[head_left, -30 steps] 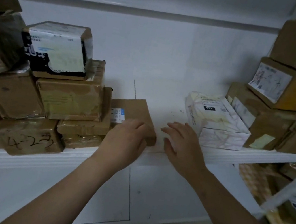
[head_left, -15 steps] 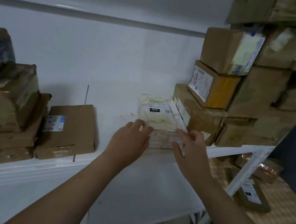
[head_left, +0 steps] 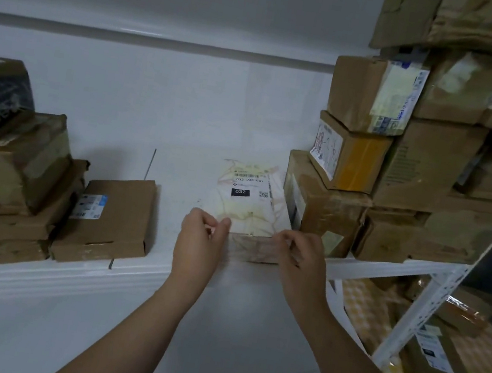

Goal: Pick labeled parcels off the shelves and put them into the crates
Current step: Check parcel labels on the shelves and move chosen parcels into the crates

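A white marbled parcel [head_left: 248, 206] with a label reading 032 lies flat on the white shelf [head_left: 167, 232], its near end at the shelf's front edge. My left hand [head_left: 201, 243] grips its near left corner with thumb and fingers curled. My right hand [head_left: 298, 258] grips its near right corner the same way. No crate is in view.
A flat brown box [head_left: 112, 217] with a blue label lies left of the parcel, beside a stack of taped boxes [head_left: 10, 176]. A tall stack of cardboard boxes [head_left: 401, 165] presses against the parcel's right side. A white upright [head_left: 420, 311] and lower parcels [head_left: 433, 355] are at right.
Both hands moved from the flat brown box rightwards to the white parcel and closed on its near corners. My view swung right.
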